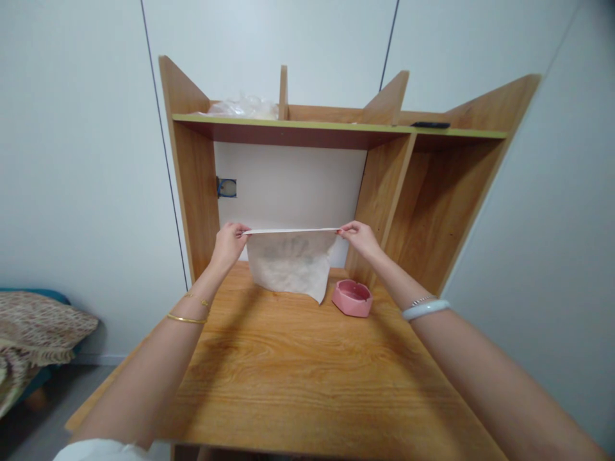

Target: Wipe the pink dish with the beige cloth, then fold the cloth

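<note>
A thin whitish cloth with grey smudges hangs in the air over the back of the wooden desk. Its top edge is pulled taut and level between both hands. My left hand pinches the cloth's left top corner, fingers closed. My right hand pinches the right top corner the same way. The cloth's lower corner dangles just above the desk top, next to a pink ashtray that stands to its right.
The desk has a wooden hutch with a shelf above; crumpled clear plastic lies on the shelf's left and a dark flat object on its right. A wall socket shows behind. A bed with a patterned blanket is at far left.
</note>
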`<state>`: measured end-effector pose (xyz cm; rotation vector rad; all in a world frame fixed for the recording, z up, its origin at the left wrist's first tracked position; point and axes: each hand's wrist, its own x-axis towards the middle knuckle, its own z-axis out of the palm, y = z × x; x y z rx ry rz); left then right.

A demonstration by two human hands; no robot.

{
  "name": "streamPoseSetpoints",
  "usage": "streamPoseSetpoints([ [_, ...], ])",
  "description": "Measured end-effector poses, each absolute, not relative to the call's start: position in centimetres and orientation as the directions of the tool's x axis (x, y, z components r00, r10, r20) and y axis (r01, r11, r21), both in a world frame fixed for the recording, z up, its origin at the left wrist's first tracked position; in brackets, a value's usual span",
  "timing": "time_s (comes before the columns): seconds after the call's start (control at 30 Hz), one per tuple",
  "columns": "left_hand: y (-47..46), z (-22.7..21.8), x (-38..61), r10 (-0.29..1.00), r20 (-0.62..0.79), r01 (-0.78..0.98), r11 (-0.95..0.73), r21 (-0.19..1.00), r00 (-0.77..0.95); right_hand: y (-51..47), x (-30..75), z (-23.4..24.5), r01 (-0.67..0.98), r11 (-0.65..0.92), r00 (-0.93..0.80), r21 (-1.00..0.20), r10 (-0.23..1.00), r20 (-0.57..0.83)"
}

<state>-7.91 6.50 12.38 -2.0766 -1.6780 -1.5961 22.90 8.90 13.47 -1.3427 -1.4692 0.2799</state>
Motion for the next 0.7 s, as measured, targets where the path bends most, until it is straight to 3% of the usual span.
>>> streamPoseSetpoints([
  [0.3,0.5,12.5,-8.4,0.801,0.599,0.836,-0.342,0.429,0.02,2.6,23.4,10.9,0.466,0.342,0.183,-0.816,0.865,0.467],
  [0.5,-4.4,11.6,-8.7,0.929,0.319,0.897,-0.293,0.332,0.186,-3.7,24.5,8.7,0.482,0.258,0.109,-0.837,0.931,0.349],
  [0.7,-8.4,10.2,-9.8,0.936,0.125,0.904,-0.351,0.245,0.33,-9.2,25.1,6.9,0.593,0.167,-0.016,-0.787,0.981,0.196],
])
